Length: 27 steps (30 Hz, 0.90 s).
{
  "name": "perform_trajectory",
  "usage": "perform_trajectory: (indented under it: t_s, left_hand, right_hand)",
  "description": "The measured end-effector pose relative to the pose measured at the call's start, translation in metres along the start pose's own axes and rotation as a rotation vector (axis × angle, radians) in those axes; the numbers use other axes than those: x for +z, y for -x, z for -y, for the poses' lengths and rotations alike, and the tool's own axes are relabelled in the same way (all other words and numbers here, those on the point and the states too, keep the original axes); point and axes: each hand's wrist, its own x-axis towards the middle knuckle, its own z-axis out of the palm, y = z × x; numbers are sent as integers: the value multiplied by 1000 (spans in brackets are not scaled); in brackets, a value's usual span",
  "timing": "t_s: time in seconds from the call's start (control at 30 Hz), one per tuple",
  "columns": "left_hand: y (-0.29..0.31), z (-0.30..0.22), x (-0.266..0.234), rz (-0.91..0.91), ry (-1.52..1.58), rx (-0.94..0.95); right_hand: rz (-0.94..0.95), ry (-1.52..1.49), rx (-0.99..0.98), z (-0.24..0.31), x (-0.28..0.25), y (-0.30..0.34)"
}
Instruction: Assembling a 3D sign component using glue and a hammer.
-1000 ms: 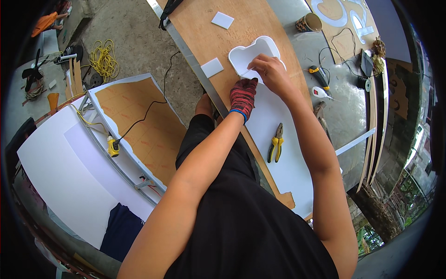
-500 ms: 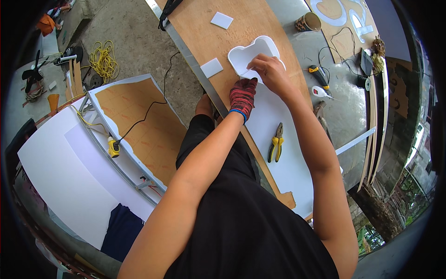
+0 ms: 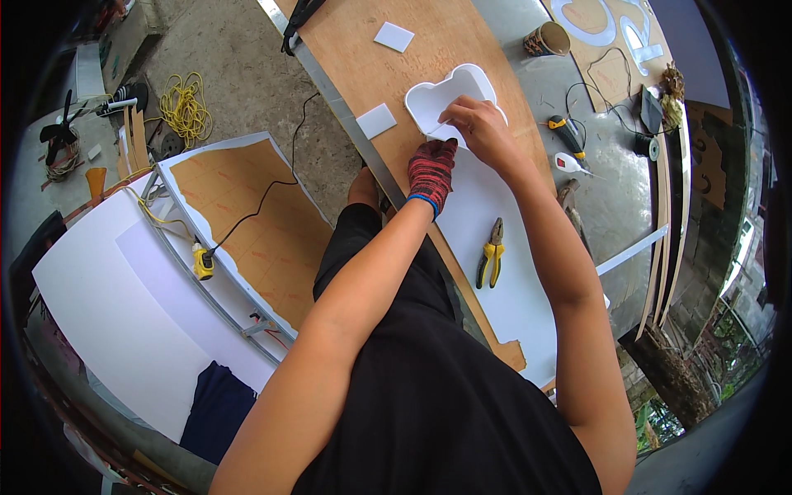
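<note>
A: Hardly anything has moved since the earlier frame; both your hands match it.

B: Doing what?

A: Your gloved left hand (image 3: 431, 175) curls at the near edge of the white hollow form (image 3: 437, 99). Your bare right hand (image 3: 481, 128) bends over it, fingers nearly together. Whether either grips anything, I can't tell.

B: How far along?

A: Its wall seems up beyond your hands, but they hide the near edge. Pliers (image 3: 490, 253) lie nearer you; what's left, I can't judge.
</note>
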Motion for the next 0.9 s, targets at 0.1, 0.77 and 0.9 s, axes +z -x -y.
perform_trajectory:
  t_s: [0.1,0.77,0.9]
  left_hand:
    - [-2,1,-1,-4,-11,12]
    - [-2,2,0,-5,-13,28]
    - [-2,2,-1,-3,-17,27]
  right_hand:
    - [2,-3,2,1,0,-1]
    - [-3,-2,5,0,0,0]
    - [-2,-9,5,-1,1,0]
